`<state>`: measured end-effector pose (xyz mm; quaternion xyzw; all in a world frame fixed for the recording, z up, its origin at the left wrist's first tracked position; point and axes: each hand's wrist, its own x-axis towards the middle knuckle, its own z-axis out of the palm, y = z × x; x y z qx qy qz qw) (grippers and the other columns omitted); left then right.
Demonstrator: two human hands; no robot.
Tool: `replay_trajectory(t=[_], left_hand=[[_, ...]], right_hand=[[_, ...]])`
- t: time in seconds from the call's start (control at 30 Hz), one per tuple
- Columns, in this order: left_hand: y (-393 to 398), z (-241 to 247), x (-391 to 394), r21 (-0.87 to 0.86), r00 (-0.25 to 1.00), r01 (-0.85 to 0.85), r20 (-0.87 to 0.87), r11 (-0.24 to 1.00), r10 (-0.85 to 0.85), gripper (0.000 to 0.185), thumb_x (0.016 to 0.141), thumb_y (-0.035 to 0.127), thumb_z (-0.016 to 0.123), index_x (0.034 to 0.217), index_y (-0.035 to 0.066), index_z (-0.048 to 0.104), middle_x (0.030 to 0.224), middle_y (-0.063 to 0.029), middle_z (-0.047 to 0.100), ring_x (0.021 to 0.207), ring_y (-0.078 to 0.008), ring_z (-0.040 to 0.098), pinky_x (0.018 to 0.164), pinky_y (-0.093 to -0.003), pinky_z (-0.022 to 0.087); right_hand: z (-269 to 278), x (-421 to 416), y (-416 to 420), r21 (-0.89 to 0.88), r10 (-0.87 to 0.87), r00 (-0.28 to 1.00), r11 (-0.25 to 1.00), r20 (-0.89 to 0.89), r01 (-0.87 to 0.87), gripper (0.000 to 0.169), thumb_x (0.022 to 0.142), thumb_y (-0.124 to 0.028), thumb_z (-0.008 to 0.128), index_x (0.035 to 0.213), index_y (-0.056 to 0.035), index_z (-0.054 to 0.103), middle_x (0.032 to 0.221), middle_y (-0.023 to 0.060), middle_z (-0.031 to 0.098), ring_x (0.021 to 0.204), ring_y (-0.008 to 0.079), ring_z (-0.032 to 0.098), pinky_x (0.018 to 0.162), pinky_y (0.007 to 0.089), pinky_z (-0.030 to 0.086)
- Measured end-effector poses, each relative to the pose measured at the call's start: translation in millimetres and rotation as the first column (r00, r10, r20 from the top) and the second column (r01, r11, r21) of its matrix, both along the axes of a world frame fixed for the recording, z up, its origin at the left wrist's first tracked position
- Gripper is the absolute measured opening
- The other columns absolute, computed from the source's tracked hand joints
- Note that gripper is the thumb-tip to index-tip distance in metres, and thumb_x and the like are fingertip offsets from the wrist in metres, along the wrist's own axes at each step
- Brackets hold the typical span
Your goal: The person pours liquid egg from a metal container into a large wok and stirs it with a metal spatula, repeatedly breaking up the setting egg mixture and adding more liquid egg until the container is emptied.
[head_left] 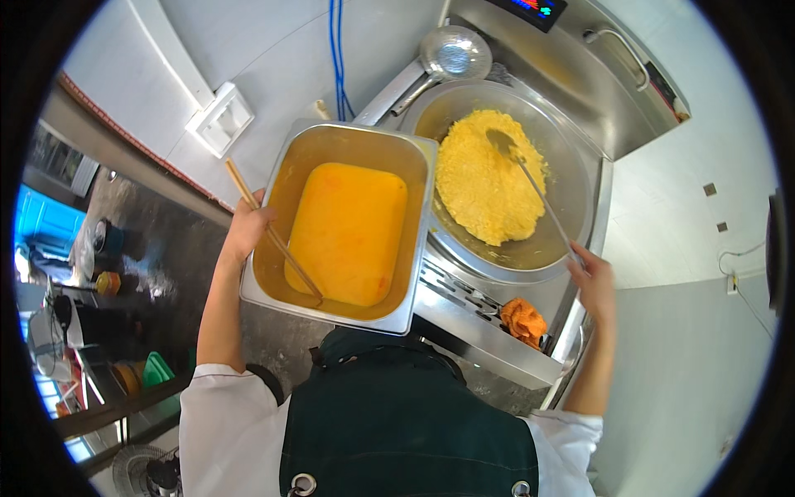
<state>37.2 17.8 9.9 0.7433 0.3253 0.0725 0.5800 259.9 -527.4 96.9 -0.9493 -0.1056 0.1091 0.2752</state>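
Note:
My left hand (248,227) grips the left rim of a deep steel pan (428,186), with wooden chopsticks (239,180) held under the thumb. The chopsticks slant down into the orange-yellow beaten egg (348,230) inside the pan. To its right, a large steel wok (571,186) set in the stove holds a broad mass of yellow scrambled egg (484,180). The long handle of a metal ladle (540,189) is in my right hand (593,276), beyond the wok's right edge. Its bowl rests on the egg near the far side.
A perforated steel strainer (456,56) lies behind the wok. An orange cloth (525,320) sits on the stove's front edge, beside a slotted grate (456,286). A faucet (621,50) rises from the backsplash. Blue cables (338,62) hang along the wall.

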Motion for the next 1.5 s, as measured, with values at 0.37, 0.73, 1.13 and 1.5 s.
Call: replay_trajectory(t=[0.37, 0.73, 1.13, 1.5], left_hand=[[-19, 12, 1, -0.125, 0.994, -0.039, 0.099, 0.991, 0.052, 0.037, 0.075, 0.008, 0.056, 0.109, -0.006, 0.061, 0.084, -0.0039, 0.061, 0.074, -0.0136, 0.054, 0.069, -0.0261, 0.045], [-8, 5, 5, -0.011, 0.998, -0.013, 0.061, 1.0, 0.014, 0.022, 0.072, 0.008, 0.056, 0.092, -0.001, 0.061, 0.075, -0.0017, 0.056, 0.067, -0.0108, 0.048, 0.059, -0.0249, 0.039], [-12, 8, 4, 0.058, 0.998, -0.053, 0.033, 0.997, 0.051, 0.035, 0.073, 0.009, 0.056, 0.102, -0.011, 0.057, 0.078, -0.0056, 0.056, 0.07, -0.0138, 0.05, 0.063, -0.027, 0.042], [-7, 5, 2, -0.038, 0.997, -0.057, 0.048, 0.998, 0.059, 0.04, 0.073, 0.009, 0.059, 0.108, -0.01, 0.055, 0.087, -0.0079, 0.06, 0.076, -0.0162, 0.054, 0.07, -0.028, 0.045]], right_hand=[[76, -86, -35, -0.319, 0.137, 0.985, 0.934, -0.105, -0.164, 0.036, 0.079, -0.01, 0.07, 0.114, -0.0102, 0.069, 0.1, 0.0195, 0.068, 0.089, 0.0371, 0.066, 0.079, 0.0407, 0.052], [-164, 38, 89, -0.013, 0.005, 0.918, 1.0, 0.395, 0.001, 0.043, 0.087, -0.014, 0.061, 0.129, -0.0042, 0.058, 0.072, 0.0181, 0.065, 0.066, 0.0324, 0.065, 0.059, 0.0436, 0.049], [83, -66, -68, -0.039, -0.049, 0.998, 0.998, -0.043, 0.048, 0.046, 0.078, 0.003, 0.062, 0.124, -0.0035, 0.064, 0.072, -0.0008, 0.058, 0.055, 0.0036, 0.042, 0.048, 0.0232, 0.035], [23, -65, -6, -0.522, 0.167, 0.985, 0.844, 0.037, -0.123, 0.036, 0.078, -0.016, 0.068, 0.114, -0.0161, 0.069, 0.094, 0.0179, 0.067, 0.091, 0.037, 0.064, 0.081, 0.0472, 0.05]])
